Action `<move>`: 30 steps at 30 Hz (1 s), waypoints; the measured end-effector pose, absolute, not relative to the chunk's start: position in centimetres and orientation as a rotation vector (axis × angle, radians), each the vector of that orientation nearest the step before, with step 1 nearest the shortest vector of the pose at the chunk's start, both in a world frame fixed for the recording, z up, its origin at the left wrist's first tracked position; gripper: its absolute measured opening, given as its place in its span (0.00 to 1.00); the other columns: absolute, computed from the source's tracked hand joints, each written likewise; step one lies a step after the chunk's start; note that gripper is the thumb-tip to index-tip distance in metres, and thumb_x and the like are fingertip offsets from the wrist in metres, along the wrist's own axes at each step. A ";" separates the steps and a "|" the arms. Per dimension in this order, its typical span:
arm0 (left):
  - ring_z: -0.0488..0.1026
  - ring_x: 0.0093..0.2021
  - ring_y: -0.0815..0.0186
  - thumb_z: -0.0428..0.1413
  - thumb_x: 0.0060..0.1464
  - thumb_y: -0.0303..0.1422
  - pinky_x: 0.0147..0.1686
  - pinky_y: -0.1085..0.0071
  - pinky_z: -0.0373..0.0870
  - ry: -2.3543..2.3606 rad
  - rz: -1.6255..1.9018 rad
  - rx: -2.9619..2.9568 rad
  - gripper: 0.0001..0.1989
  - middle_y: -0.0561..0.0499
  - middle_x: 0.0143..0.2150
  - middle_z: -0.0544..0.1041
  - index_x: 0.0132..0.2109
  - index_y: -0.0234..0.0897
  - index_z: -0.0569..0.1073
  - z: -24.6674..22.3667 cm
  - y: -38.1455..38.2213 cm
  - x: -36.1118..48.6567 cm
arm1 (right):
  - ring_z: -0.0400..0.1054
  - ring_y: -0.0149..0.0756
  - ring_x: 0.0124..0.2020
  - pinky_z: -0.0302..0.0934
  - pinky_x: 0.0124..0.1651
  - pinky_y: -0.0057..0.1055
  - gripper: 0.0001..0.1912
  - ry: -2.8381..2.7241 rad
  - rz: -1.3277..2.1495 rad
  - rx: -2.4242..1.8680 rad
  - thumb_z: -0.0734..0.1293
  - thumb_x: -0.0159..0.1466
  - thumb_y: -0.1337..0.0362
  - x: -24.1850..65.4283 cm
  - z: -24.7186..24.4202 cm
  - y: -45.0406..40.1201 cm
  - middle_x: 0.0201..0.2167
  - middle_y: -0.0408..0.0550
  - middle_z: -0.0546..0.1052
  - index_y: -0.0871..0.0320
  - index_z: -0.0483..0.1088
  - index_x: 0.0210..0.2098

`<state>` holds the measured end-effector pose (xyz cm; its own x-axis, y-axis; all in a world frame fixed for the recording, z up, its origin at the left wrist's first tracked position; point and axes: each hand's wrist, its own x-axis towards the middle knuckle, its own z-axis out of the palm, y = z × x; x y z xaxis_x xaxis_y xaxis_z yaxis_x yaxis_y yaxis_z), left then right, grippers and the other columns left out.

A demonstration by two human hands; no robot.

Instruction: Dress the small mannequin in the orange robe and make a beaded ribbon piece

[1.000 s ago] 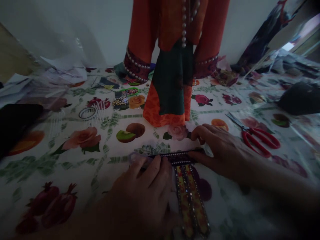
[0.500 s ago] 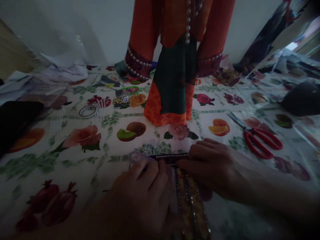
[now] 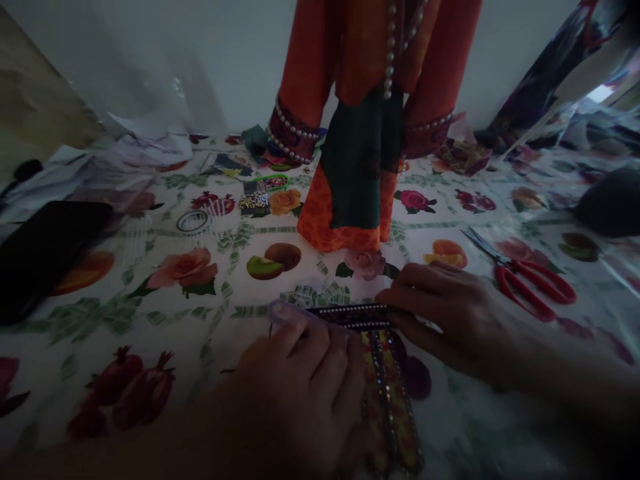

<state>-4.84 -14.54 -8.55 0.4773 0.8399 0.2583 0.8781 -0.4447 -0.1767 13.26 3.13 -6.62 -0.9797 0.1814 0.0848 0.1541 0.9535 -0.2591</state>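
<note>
- Left hand (image 3: 295, 393) and right hand (image 3: 453, 320), fingers (image 3: 425, 283) curled narrowly, grip opposite ends of a beaded fabric band (image 3: 350, 316), holding it level and flat on the floral tabletop (image 3: 210, 333).
- Two sequinned strips (image 3: 387, 393) run from the band toward the person.
- Red-handled scissors (image 3: 530, 283) lie right of the right hand.
- Farther off stands an orange dress (image 3: 350, 180).

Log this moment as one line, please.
left hand: pressing beaded strip | right hand: touching its end | nearby: red scissors

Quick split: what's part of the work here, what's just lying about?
Part of the work:
left hand
right hand
dark beaded band
sequinned yellow trim strips

Lying about:
red-handled scissors
tape roll
black slab
orange-green garment
</note>
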 end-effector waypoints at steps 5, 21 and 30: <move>0.74 0.36 0.61 0.49 0.64 0.31 0.40 0.61 0.68 -1.296 -0.379 -2.497 0.12 0.50 0.37 0.80 0.45 0.36 0.77 -6.6 -14.4 -6.0 | 0.69 0.39 0.40 0.65 0.42 0.37 0.09 -2.912 0.633 -0.367 0.61 0.71 0.64 12.8 -7.8 3.3 0.44 0.53 0.71 0.58 0.71 0.46; 0.68 0.34 0.65 0.51 0.61 0.23 0.31 0.70 0.60 -1.918 -0.096 -2.697 0.05 0.51 0.35 0.71 0.37 0.35 0.68 -4.8 -11.4 -10.3 | 0.66 0.34 0.34 0.60 0.35 0.32 0.05 -2.862 0.587 -0.213 0.59 0.67 0.68 12.5 -9.0 3.4 0.38 0.50 0.70 0.58 0.66 0.37; 0.70 0.39 0.63 0.51 0.58 0.20 0.34 0.70 0.65 -1.885 -0.059 -2.561 0.07 0.48 0.39 0.72 0.35 0.35 0.71 -3.7 -11.8 -10.2 | 0.65 0.32 0.34 0.59 0.35 0.32 0.04 -2.870 0.586 -0.226 0.60 0.68 0.68 12.6 -9.0 3.5 0.40 0.50 0.70 0.58 0.65 0.37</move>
<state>-10.18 -11.76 -3.70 0.2969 0.9549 0.0069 0.9535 -0.2969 0.0527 12.58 3.54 -8.98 -0.9676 0.1890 0.1673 0.1082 0.9095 -0.4014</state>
